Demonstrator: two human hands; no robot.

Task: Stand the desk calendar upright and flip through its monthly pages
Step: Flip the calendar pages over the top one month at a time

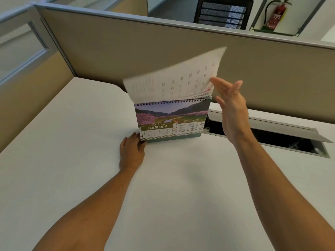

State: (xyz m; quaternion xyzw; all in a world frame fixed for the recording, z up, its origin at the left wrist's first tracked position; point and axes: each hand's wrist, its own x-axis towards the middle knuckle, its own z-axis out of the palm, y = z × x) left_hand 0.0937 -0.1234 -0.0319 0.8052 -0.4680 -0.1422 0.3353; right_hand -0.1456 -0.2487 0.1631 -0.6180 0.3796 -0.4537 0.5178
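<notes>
Right hand: raised at about 2 o'clock from the middle of the view, fingers spread and nothing gripped; the fingertips are seen just beside the right edge of the lifted page (whether they touch it cannot be told).
Left hand: laid low on the desk at about 9 o'clock from the calendar's base, fingers pressed against the lower left corner of the calendar, thumb towards the front; no pinch is made, the corner is only steadied.
Calendar: stood upright on the desk near the middle of the view, spiral binding along the top edge, the February sheet shown with a picture of hills and pink blossom above the date grid.
Lifted page: swung up over the binding, tilted towards 1 o'clock and blurred (its printed numbers are seen upside down).
Desk: a white top by which both forearms and the calendar are carried.
Cable slot: an open trough with its lid raised, set in the desk at 3 o'clock from the calendar.
Partition: a beige screen behind the desk, at 12 o'clock.
Fire extinguisher: a red cylinder seen beyond the partition at 1 o'clock.
</notes>
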